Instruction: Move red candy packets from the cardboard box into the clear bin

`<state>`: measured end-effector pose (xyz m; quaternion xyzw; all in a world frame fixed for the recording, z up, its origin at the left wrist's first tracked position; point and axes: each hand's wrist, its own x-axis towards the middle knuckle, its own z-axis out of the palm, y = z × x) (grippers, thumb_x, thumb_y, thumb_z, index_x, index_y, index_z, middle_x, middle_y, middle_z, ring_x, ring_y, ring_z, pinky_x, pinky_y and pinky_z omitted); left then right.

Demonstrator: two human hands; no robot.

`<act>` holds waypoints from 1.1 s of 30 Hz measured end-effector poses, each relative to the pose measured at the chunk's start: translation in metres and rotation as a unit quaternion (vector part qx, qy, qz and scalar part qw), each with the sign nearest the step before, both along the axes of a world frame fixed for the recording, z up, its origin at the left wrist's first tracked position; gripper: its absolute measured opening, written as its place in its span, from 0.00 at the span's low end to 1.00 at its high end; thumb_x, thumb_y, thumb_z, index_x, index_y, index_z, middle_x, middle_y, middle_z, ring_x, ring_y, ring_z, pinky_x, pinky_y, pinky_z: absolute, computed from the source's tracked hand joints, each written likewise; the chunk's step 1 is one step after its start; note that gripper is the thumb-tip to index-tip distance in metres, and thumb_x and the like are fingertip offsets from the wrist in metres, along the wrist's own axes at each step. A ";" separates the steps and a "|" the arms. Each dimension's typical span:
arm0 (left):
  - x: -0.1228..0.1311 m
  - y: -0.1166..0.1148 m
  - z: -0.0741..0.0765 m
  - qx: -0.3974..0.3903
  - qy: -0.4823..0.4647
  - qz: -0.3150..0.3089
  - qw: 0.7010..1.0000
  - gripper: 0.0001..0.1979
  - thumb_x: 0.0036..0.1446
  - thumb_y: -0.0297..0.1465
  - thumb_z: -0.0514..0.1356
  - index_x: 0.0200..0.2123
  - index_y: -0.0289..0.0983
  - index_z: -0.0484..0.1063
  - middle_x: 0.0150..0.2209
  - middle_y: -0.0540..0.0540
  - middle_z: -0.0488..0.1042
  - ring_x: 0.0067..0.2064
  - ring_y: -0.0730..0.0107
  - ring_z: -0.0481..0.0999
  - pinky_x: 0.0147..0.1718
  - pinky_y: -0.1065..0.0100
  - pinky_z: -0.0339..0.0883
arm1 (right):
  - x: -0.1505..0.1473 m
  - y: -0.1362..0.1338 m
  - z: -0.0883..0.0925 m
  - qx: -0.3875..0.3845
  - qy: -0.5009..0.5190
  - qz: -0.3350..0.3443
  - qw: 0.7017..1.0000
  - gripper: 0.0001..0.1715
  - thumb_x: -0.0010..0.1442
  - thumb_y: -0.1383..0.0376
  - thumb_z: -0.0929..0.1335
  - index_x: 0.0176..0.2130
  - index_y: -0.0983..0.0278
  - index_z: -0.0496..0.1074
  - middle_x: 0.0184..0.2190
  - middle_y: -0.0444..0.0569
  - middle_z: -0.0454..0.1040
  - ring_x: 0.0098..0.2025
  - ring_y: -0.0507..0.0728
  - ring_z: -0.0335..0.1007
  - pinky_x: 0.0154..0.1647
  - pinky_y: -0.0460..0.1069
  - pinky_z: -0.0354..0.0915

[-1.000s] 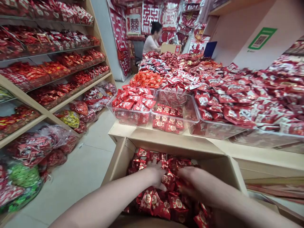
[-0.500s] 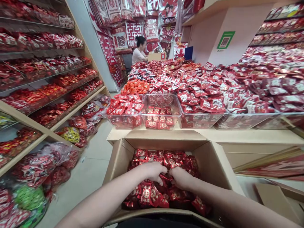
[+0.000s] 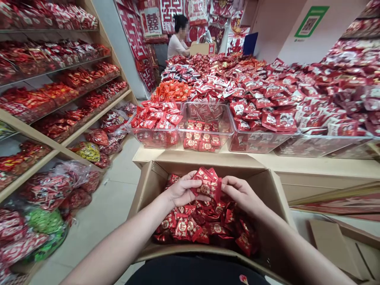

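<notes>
My left hand (image 3: 179, 190) and my right hand (image 3: 242, 194) together grip a stack of small red candy packets (image 3: 208, 184), held just above an open cardboard box (image 3: 148, 190). The box is filled with more red packets (image 3: 202, 225). Both hands have fingers curled round the stack from either side. Ahead, on a wooden counter (image 3: 297, 166), stands a clear plastic bin (image 3: 204, 132) partly filled with the same kind of packets.
Clear bins (image 3: 154, 126) heaped with red packets cover the counter to the right. Shelves (image 3: 59, 114) with bagged sweets line the left wall. A person (image 3: 178, 39) sits at the far end. Flattened cardboard (image 3: 332, 237) lies at the lower right.
Both hands dug into the packets in the box, then rose out of it holding a gathered stack of packets between them.
</notes>
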<state>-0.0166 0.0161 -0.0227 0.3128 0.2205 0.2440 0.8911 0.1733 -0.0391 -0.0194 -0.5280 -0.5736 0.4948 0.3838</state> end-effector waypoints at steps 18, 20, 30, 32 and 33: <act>0.018 -0.011 -0.009 0.075 0.171 0.028 0.982 0.16 0.43 0.35 0.62 0.37 0.34 0.71 0.26 0.50 0.72 0.21 0.80 0.67 0.21 0.77 0.61 | 0.000 0.005 -0.005 0.047 0.109 -0.133 0.984 0.17 0.50 0.60 0.67 0.39 0.61 0.58 0.27 0.43 0.68 0.30 0.51 0.66 0.32 0.46 0.62; 0.022 -0.015 -0.010 0.121 0.217 0.046 0.967 0.18 0.44 0.38 0.61 0.38 0.35 0.71 0.23 0.52 0.69 0.20 0.82 0.64 0.20 0.77 0.60 | -0.004 0.002 -0.009 0.044 0.063 -0.116 0.990 0.17 0.51 0.59 0.65 0.40 0.61 0.59 0.29 0.46 0.70 0.33 0.53 0.67 0.34 0.48 0.62; 0.011 -0.008 0.000 0.256 0.345 0.003 0.903 0.15 0.44 0.42 0.58 0.26 0.34 0.70 0.16 0.56 0.57 0.17 0.80 0.57 0.15 0.76 0.53 | 0.004 0.015 0.007 0.040 -0.020 -0.008 0.999 0.28 0.51 0.58 0.64 0.50 0.60 0.53 0.40 0.49 0.66 0.33 0.51 0.64 0.30 0.46 0.63; 0.008 -0.008 0.003 0.329 0.339 -0.027 0.881 0.14 0.45 0.40 0.58 0.23 0.34 0.70 0.17 0.56 0.58 0.20 0.79 0.58 0.18 0.76 0.53 | 0.008 0.020 0.019 0.016 -0.089 0.050 0.995 0.20 0.52 0.58 0.63 0.44 0.63 0.61 0.34 0.47 0.68 0.29 0.50 0.62 0.29 0.46 0.61; 0.007 -0.008 0.005 0.357 0.335 -0.039 0.871 0.14 0.45 0.40 0.57 0.22 0.33 0.70 0.18 0.55 0.59 0.21 0.79 0.58 0.20 0.76 0.53 | 0.010 0.022 0.026 0.001 -0.119 0.081 0.990 0.16 0.52 0.58 0.63 0.39 0.64 0.64 0.29 0.45 0.68 0.27 0.50 0.61 0.27 0.45 0.60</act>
